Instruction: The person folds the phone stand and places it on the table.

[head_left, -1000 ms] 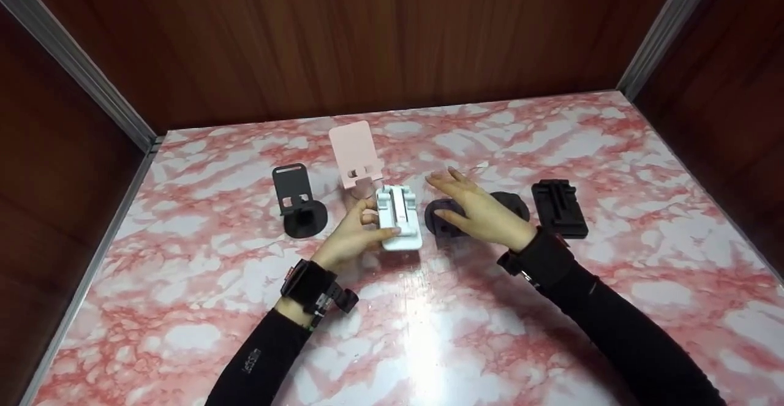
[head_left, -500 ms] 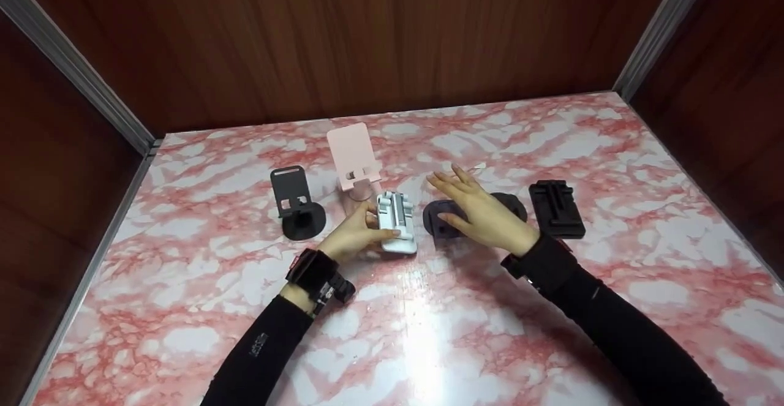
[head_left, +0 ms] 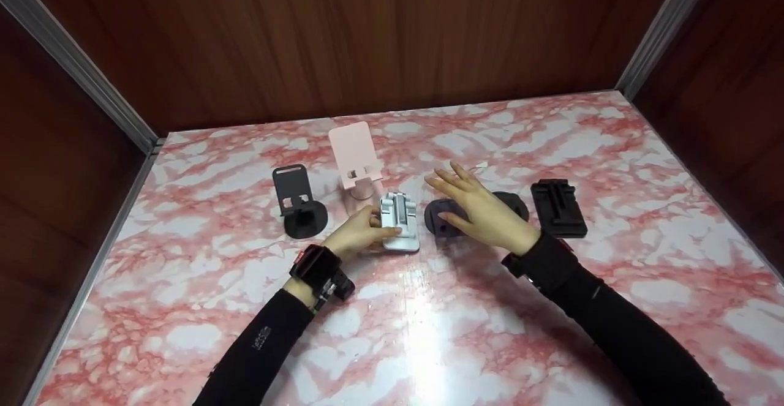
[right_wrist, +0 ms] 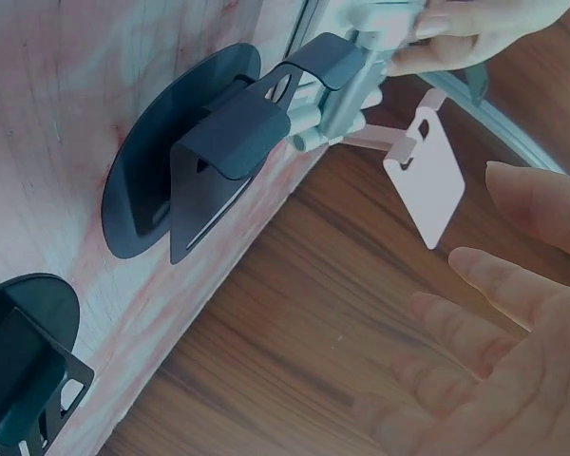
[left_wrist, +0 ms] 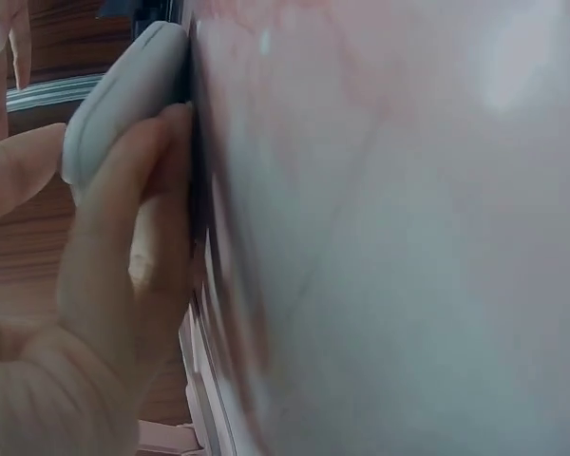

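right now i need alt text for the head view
A person's left hand grips a folded white stand at a pink-marbled table, while the right hand hovers, fingers extended, above two dark stands. At left, a black stand and a pink stand are upright; at right lies a folded black stand.

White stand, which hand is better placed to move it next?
Probably the left hand, since it grips the white stand. The right hand hovers near the dark purple stand, holding nothing.

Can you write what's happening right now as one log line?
left hand: holds white stand | right hand: holds nothing, fingers extended | nearby: pink stand, dark purple stand
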The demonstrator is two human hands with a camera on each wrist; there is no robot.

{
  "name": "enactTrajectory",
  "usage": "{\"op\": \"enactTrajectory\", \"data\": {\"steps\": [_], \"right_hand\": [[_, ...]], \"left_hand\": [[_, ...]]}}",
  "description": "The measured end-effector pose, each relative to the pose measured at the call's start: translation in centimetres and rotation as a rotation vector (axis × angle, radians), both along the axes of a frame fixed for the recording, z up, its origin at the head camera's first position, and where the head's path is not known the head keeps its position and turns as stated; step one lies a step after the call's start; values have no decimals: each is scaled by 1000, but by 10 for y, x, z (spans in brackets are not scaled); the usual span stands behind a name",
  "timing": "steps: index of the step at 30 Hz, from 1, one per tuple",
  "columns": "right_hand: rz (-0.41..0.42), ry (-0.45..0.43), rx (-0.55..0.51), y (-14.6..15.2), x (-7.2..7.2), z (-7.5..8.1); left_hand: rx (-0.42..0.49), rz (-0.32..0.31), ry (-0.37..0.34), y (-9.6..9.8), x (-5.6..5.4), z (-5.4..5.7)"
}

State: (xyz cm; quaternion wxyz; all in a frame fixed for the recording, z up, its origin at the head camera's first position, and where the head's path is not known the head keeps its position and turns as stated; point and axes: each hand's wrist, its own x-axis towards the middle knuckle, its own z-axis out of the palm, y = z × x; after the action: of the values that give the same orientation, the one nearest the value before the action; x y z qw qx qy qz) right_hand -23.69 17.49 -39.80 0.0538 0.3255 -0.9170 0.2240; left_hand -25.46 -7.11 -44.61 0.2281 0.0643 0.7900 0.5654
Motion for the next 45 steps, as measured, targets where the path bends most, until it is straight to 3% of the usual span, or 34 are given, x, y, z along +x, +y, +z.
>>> {"op": "enactTrajectory", "data": {"steps": [7, 10, 14, 17, 21, 30, 36, 39, 45], "right_hand": [[-10, -7, 5, 1, 1, 1], [-14, -10, 5, 1, 1, 0], [-16, -19, 1, 2, 1, -1], [-18, -29, 1, 3, 1, -1], [-18, -28, 12, 3, 1, -1], [-4, -38, 33, 5, 2, -3], [14, -95, 178, 5, 0, -6], [-2, -115, 256, 2, -3, -9], [-31, -139, 299, -1, -13, -14]], "left_hand": [[-38, -100, 25, 4, 3, 6], [-76, -126, 67, 4, 5, 8], [-220, -154, 217, 2, 10, 12], [-264, -167, 270, 2, 13, 14], [-242, -171, 253, 2, 17, 17], [-364, -163, 327, -5, 19, 23], [-427, -119, 383, -9, 19, 33], [-464, -51, 501, -11, 18, 41], [-502, 154, 888, -21, 7, 60]]}}
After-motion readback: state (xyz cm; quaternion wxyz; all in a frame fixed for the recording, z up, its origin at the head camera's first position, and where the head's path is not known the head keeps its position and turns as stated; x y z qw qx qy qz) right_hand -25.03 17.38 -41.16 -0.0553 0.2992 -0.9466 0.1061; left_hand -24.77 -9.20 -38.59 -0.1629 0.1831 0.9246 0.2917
